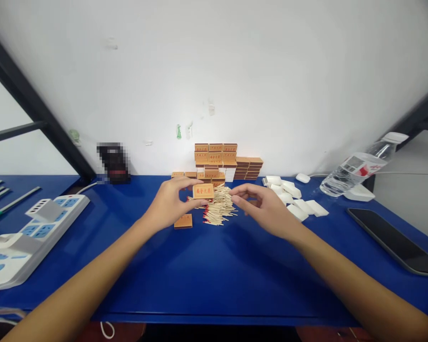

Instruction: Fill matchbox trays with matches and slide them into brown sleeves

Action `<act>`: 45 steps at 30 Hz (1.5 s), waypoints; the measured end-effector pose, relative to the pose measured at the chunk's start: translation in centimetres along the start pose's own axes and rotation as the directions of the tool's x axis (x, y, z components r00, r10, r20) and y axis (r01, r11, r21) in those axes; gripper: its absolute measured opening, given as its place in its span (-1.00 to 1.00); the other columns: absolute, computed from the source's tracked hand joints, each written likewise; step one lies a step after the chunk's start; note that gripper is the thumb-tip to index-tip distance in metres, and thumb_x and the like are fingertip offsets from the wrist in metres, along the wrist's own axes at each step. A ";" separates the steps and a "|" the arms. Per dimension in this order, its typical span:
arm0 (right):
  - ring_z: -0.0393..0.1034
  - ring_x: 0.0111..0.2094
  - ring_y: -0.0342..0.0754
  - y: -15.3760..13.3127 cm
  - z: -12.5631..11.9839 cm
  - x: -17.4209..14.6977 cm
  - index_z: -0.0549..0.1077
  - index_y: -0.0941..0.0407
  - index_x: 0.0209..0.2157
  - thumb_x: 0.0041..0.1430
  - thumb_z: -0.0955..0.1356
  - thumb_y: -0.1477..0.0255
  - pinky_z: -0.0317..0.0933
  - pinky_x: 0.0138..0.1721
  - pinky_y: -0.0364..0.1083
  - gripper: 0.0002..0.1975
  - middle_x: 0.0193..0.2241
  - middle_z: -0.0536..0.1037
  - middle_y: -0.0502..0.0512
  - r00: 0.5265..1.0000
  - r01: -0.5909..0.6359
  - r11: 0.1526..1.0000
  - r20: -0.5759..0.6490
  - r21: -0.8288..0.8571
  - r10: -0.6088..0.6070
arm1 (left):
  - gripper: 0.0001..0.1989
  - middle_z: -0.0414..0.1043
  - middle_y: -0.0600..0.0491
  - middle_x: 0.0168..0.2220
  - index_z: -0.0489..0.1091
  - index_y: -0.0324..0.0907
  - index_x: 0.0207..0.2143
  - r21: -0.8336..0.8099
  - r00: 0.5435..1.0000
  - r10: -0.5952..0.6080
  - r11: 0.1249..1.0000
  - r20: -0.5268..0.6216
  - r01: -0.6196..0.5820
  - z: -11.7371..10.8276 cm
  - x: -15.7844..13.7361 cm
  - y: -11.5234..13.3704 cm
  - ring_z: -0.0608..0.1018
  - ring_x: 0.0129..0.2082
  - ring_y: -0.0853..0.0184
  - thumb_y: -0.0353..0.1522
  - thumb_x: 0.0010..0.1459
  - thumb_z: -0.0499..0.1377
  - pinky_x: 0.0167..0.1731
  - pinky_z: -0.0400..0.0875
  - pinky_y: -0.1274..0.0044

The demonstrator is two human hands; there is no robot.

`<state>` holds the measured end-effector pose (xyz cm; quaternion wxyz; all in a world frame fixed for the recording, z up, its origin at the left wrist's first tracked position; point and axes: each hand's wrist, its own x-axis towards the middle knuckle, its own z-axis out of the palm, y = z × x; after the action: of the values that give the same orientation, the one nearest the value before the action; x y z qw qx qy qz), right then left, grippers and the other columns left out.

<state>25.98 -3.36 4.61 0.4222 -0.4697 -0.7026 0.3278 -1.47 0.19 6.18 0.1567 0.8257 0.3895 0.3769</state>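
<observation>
Between the thumb and fingers of my left hand [171, 200] is a tan matchbox [203, 191] with red lettering, raised in front of the match pile. My right hand [262, 206] is at the pile's right side, its thumb and fingertips drawn close in a pinch. What it grips, if anything, is too small to make out. The loose matches [218, 209] lie heaped on the blue table, many red heads pointing left. Another matchbox [183, 221] lies flat below my left hand. Behind the pile stand stacked matchboxes [216, 156], more of them [248, 168] piled to the right.
White tray-like pieces [300, 207] lie right of my right hand. Farther right are a tilted water bottle [360, 166] and a black phone [399, 240]. A power strip [46, 232] with plugs and a green-handled tool [7, 209] lie at left. The white wall [214, 71] rises behind.
</observation>
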 end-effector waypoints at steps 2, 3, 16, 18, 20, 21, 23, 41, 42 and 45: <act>0.44 -0.27 -0.01 -0.6 1.4 1.0 0.56 0.07 -0.20 0.28 0.41 0.07 0.39 -0.32 -0.03 -0.66 -0.22 0.59 0.12 0.999 -0.009 0.992 -0.045 0.126 0.014 | -0.58 0.65 0.03 -0.05 0.57 -0.07 -0.03 -0.052 0.997 -0.005 0.999 -0.083 0.000 1.6 0.6 0.3 0.64 -0.07 0.20 -0.25 0.05 0.49 -0.03 0.51 0.35; 0.44 -0.23 0.00 -0.6 1.9 1.4 0.55 0.08 -0.23 0.26 0.42 0.06 0.41 -0.31 -0.03 -0.65 -0.21 0.59 0.13 0.996 -0.012 0.982 -0.089 0.186 0.029 | -0.58 0.66 0.04 -0.07 0.57 -0.08 -0.04 -0.072 0.994 -0.017 0.997 -0.105 0.010 2.3 0.7 0.3 0.64 -0.08 0.20 -0.27 0.03 0.50 -0.04 0.51 0.35; 0.44 -0.05 0.03 -0.3 3.5 0.0 0.58 0.02 -0.20 0.25 0.44 0.06 0.43 -0.18 -0.03 -0.68 -0.08 0.59 0.11 0.978 -0.111 0.897 -0.113 0.428 0.175 | -0.62 0.65 0.06 -0.12 0.56 -0.05 -0.08 -0.037 0.989 -0.018 0.999 -0.145 0.013 3.9 -0.3 -0.2 0.64 -0.15 0.20 -0.19 0.06 0.48 -0.09 0.54 0.32; 0.43 -0.05 0.04 -0.1 3.5 0.1 0.59 0.02 -0.20 0.24 0.44 0.05 0.42 -0.21 -0.05 -0.67 -0.09 0.59 0.10 0.970 -0.085 0.914 -0.179 0.397 0.167 | -0.63 0.65 0.07 -0.14 0.56 -0.06 -0.08 0.002 0.991 0.000 1.000 -0.136 0.000 3.9 -0.4 -0.4 0.63 -0.16 0.21 -0.22 0.06 0.49 -0.12 0.54 0.33; 0.44 -0.05 0.05 0.2 3.7 -0.1 0.61 0.01 -0.17 0.28 0.41 0.05 0.41 -0.18 -0.02 -0.67 -0.08 0.59 0.10 0.987 -0.102 0.917 -0.075 0.386 0.141 | -0.66 0.65 0.07 -0.15 0.56 -0.06 -0.08 0.021 0.992 0.039 0.999 -0.124 -0.036 4.0 -0.5 -0.3 0.62 -0.16 0.21 -0.26 0.09 0.47 -0.12 0.53 0.34; 0.45 -0.07 0.05 0.3 3.8 -0.1 0.61 0.01 -0.16 0.30 0.40 0.05 0.42 -0.16 -0.01 -0.66 -0.08 0.60 0.10 0.991 -0.121 0.916 0.000 0.383 0.131 | -0.67 0.65 0.07 -0.14 0.56 -0.05 -0.07 0.023 0.991 0.060 0.998 -0.116 -0.058 4.1 -0.6 -0.3 0.62 -0.16 0.21 -0.27 0.11 0.46 -0.12 0.53 0.34; 0.46 -0.13 0.03 0.4 4.0 -0.2 0.62 0.02 -0.17 0.30 0.40 0.05 0.41 -0.16 0.01 -0.66 -0.12 0.61 0.09 0.989 -0.146 0.914 0.049 0.379 0.138 | -0.67 0.65 0.07 -0.13 0.56 -0.05 -0.05 0.024 0.991 0.091 0.996 -0.100 -0.089 4.3 -0.7 -0.2 0.62 -0.16 0.21 -0.29 0.12 0.45 -0.12 0.53 0.34; 0.28 -0.45 -0.12 3.2 0.8 1.3 0.53 0.09 -0.41 0.12 0.48 0.01 0.20 -0.50 -0.11 -0.59 -0.38 0.51 0.07 0.946 -0.278 0.913 -0.081 0.299 0.315 | -0.58 0.64 0.05 -0.20 0.57 -0.03 0.02 0.003 1.000 -0.021 1.000 -0.003 0.021 3.3 -1.0 -2.0 0.59 -0.33 0.29 -0.13 0.14 0.43 -0.27 0.52 0.41; 0.27 -0.47 -0.12 3.4 0.1 1.6 0.52 0.09 -0.40 0.12 0.48 0.00 0.18 -0.53 -0.11 -0.59 -0.43 0.49 0.06 0.938 -0.283 0.920 -0.120 0.270 0.324 | -0.57 0.64 0.05 -0.19 0.57 -0.04 0.01 0.006 0.999 -0.030 1.000 -0.010 0.031 3.1 -1.0 -2.3 0.59 -0.33 0.29 -0.12 0.13 0.43 -0.27 0.52 0.41; 0.20 -0.57 -0.14 4.5 -2.6 2.7 0.47 0.08 -0.35 0.17 0.44 0.01 0.07 -0.61 -0.13 -0.60 -0.52 0.45 0.03 0.909 -0.316 0.929 -0.221 0.192 0.355 | -0.57 0.63 0.05 -0.18 0.56 -0.05 0.02 0.040 1.000 -0.014 0.999 -0.010 0.014 2.9 -0.9 -2.8 0.60 -0.29 0.27 -0.10 0.15 0.41 -0.22 0.52 0.40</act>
<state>29.53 0.88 2.60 0.4797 -0.5877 -0.5248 0.3861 -1.16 1.44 2.28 0.1409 0.8239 0.4035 0.3721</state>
